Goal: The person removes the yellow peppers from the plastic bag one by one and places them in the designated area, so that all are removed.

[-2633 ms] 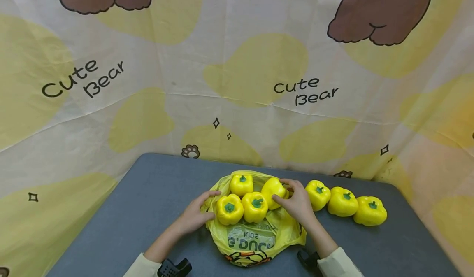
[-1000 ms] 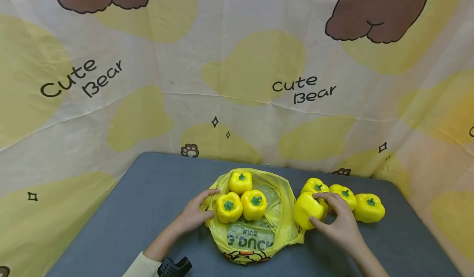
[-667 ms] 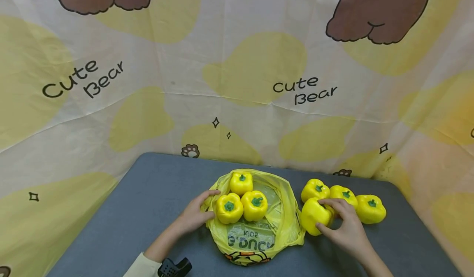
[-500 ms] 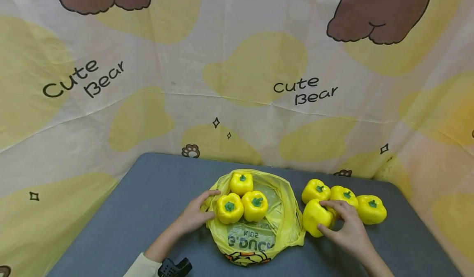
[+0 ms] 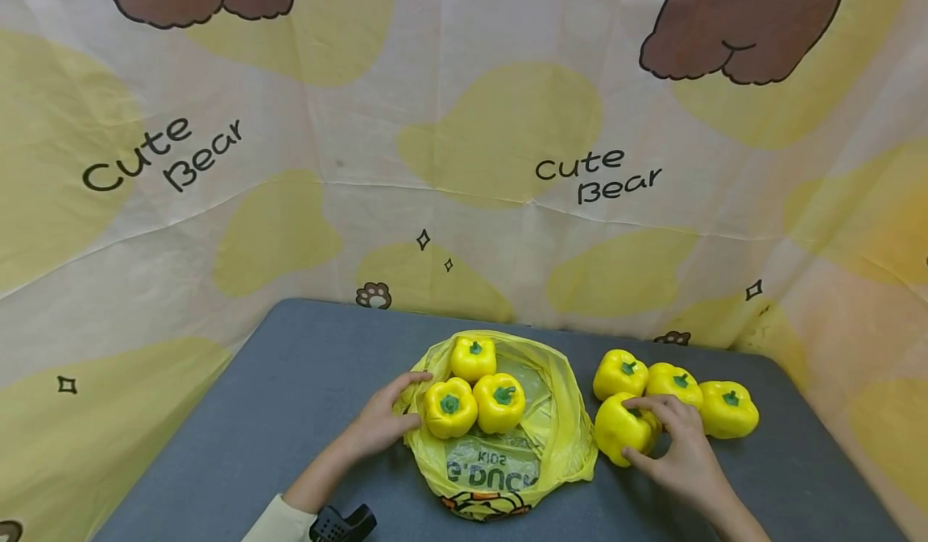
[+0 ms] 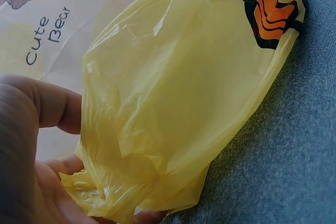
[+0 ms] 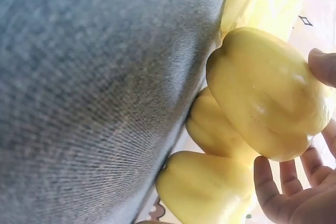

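Observation:
A yellow plastic bag lies with its mouth spread wide, and three yellow bell peppers with green stems sit inside it. On the bag's left side, my left hand holds the rim; the left wrist view has the thumb and fingers around the bag's crumpled edge. Just right of the bag, my right hand grips another yellow bell pepper between thumb and fingers. That pepper is tilted, its stem side turned toward the hand. Whether its underside touches the table is unclear.
Three more yellow bell peppers stand in a row behind and to the right of the gripped one. The grey table ends at a printed cloth backdrop at the back.
My right hand has taken a bell pepper out of the bag's right side and brought it rightward, in front of the row. Lately it has barely moved. The left hand has stayed at the rim.

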`<action>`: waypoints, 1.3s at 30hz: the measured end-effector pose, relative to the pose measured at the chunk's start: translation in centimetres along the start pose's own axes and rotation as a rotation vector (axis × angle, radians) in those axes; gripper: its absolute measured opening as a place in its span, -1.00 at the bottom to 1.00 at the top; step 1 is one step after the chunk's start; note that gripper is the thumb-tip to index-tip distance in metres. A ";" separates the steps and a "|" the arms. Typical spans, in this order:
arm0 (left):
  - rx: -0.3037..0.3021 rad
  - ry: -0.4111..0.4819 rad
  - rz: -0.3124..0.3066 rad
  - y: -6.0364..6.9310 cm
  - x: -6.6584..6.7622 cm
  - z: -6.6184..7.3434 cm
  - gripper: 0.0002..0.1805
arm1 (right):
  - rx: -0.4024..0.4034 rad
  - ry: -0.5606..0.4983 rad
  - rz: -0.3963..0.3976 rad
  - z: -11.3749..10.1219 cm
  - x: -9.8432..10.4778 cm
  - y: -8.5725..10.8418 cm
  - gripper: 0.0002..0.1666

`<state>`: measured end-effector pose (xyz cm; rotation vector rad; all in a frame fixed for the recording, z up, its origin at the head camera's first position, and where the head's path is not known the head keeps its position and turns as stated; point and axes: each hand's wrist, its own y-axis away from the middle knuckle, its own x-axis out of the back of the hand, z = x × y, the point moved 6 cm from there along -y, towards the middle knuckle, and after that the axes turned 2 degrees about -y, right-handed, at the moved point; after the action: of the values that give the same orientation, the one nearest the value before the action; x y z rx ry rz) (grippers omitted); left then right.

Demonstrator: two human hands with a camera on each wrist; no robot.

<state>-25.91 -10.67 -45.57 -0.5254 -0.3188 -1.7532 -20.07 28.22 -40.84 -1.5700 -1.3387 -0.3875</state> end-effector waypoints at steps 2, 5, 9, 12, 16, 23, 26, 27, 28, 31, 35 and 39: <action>0.000 -0.001 0.000 0.0 0.0 0.0 -0.33 | 0.025 -0.001 0.007 0.0 -0.1 0.1 -0.27; -0.009 -0.004 -0.004 0.0 0.0 0.0 -0.33 | 0.060 -0.005 0.024 0.1 -0.2 0.2 -0.26; -0.019 -0.008 -0.006 0.0 0.0 0.0 -0.34 | 0.070 -0.010 0.030 0.3 -0.3 0.3 -0.26; -0.012 -0.002 -0.004 0.0 -0.1 -0.1 -0.34 | 0.075 -0.015 0.030 0.4 -0.3 0.3 -0.26; -0.002 0.005 -0.002 -0.1 -0.1 -0.2 -0.33 | 0.077 -0.017 0.022 0.4 -0.3 0.4 -0.26; -0.016 0.001 -0.010 -0.1 -0.1 -0.1 -0.32 | -0.019 -0.038 0.012 0.7 0.0 0.5 -0.48; -0.022 0.010 -0.016 -0.1 -0.1 0.1 -0.33 | -0.051 -0.050 0.015 0.7 0.1 0.4 -0.54; -0.024 0.010 -0.018 0.0 0.0 0.1 -0.33 | -0.055 -0.053 0.018 0.7 0.2 0.4 -0.54; -0.024 0.011 -0.020 0.0 0.0 0.1 -0.33 | -0.057 -0.054 0.020 0.7 0.2 0.4 -0.53; -0.027 0.013 -0.021 0.0 0.0 0.1 -0.33 | -0.055 -0.060 0.027 0.7 0.3 0.3 -0.49; -0.033 0.013 -0.016 -0.1 0.0 0.0 -0.33 | -0.056 -0.069 0.016 0.8 0.4 0.3 -0.40; -0.027 0.014 -0.015 -0.1 -0.1 -0.1 -0.32 | -0.080 -0.063 -0.020 0.8 0.4 0.3 -0.31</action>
<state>-26.00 -10.67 -45.72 -0.5312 -0.2897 -1.7768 -19.97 29.10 -41.03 -1.6480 -1.4031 -0.4109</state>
